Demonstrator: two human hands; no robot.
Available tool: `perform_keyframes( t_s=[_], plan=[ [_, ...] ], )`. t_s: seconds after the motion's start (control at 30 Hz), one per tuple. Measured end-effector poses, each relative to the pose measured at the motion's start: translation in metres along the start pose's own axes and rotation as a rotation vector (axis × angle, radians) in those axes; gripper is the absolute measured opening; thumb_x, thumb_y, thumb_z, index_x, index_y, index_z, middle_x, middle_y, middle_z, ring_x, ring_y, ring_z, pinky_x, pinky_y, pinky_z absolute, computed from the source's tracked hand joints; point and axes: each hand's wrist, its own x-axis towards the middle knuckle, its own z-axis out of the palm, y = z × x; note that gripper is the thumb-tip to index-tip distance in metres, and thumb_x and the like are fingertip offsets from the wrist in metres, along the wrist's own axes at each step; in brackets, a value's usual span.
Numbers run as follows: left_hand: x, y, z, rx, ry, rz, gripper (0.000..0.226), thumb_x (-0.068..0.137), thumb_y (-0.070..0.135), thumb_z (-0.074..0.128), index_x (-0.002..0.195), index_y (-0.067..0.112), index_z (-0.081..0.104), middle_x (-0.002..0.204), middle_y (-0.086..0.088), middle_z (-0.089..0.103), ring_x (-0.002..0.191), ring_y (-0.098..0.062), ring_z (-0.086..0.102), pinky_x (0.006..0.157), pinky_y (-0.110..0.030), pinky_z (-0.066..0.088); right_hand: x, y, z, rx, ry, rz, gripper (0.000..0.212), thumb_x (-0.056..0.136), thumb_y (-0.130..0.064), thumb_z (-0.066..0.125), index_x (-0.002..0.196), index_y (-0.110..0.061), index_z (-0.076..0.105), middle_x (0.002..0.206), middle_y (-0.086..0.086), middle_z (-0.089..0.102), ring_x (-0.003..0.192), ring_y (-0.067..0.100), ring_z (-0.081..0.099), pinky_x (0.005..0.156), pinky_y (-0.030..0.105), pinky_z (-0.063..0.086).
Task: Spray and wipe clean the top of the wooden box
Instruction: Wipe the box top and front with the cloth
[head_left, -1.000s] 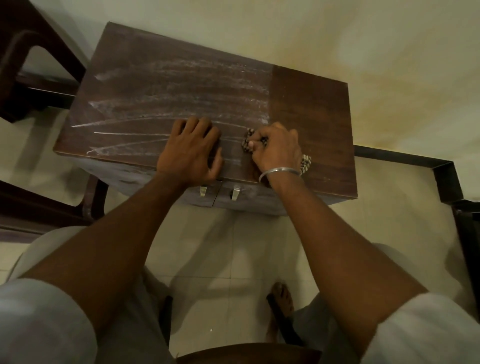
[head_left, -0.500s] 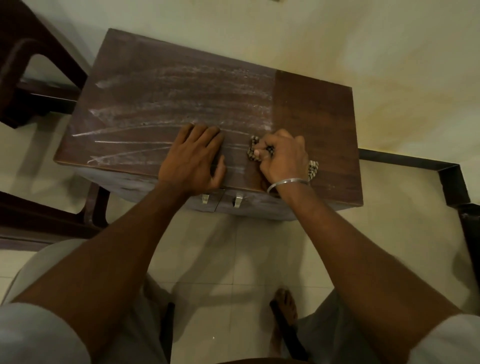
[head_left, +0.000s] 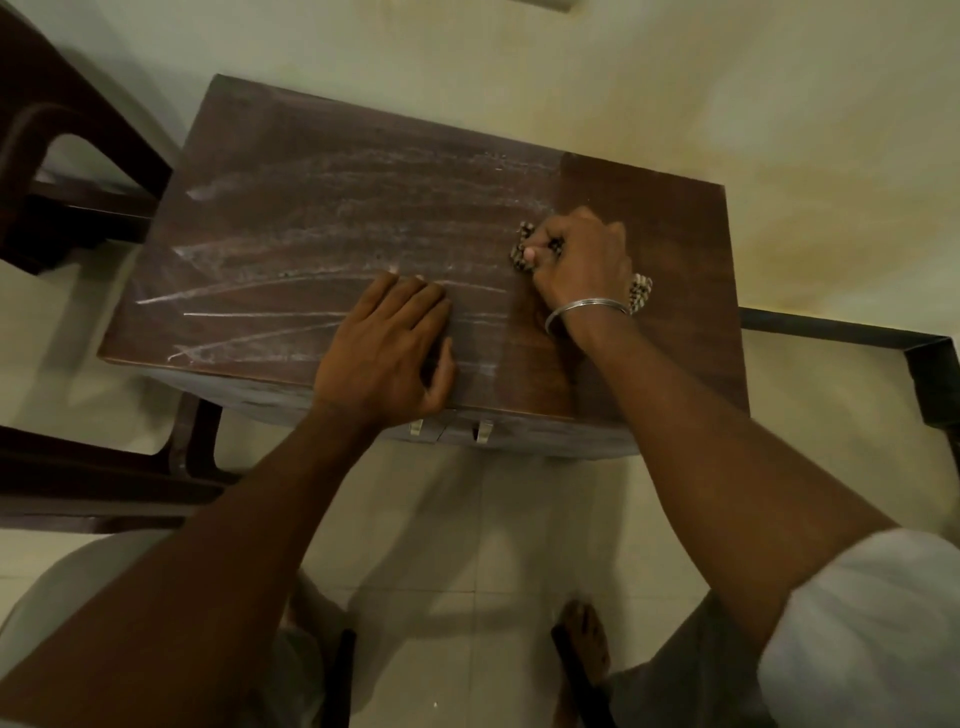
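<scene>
My right hand (head_left: 579, 260) fisted around checkered cloth (head_left: 523, 248), pressing it onto wooden box (head_left: 332, 218) top at line between clean dark strip and white-streaked part. My left hand (head_left: 387, 353) flat, fingers spread, holding nothing, bracing near front edge. Risk as I judge it: bunched cloth covers narrow path, could smear residue rather than lift it; left palm sits on streaks, may leave unwiped patch. Cloth mostly hidden under fist. No spray bottle in view. Box base out of sight.
</scene>
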Motion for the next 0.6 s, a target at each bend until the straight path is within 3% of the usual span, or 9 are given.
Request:
perform_keyframes(
  t_s=[0.3, 0.6],
  plan=[
    [0.0, 0.0, 0.003, -0.027, 0.06, -0.006, 0.049, 0.094, 0.032, 0.047, 0.124, -0.002, 0.068, 0.132, -0.02, 0.065, 0.125, -0.035, 0.059, 0.118, -0.049, 0.035, -0.042, 0.014, 0.003, 0.026, 0.015, -0.072, 0.009, 0.083, -0.026, 0.069, 0.077, -0.032, 0.066, 0.093, -0.013, 0.056, 0.09, 0.016, 0.037, 0.07, 0.035, 0.042],
    [0.0, 0.0, 0.004, -0.03, 0.066, -0.012, 0.049, 0.094, 0.031, 0.046, 0.125, -0.001, 0.068, 0.132, -0.02, 0.065, 0.126, -0.034, 0.06, 0.117, -0.048, 0.037, 0.04, -0.006, 0.001, 0.012, -0.012, -0.009, 0.011, 0.088, -0.028, 0.065, 0.078, -0.033, 0.068, 0.1, -0.004, 0.058, 0.103, 0.029, 0.047, 0.078, 0.039, 0.045]
  ],
)
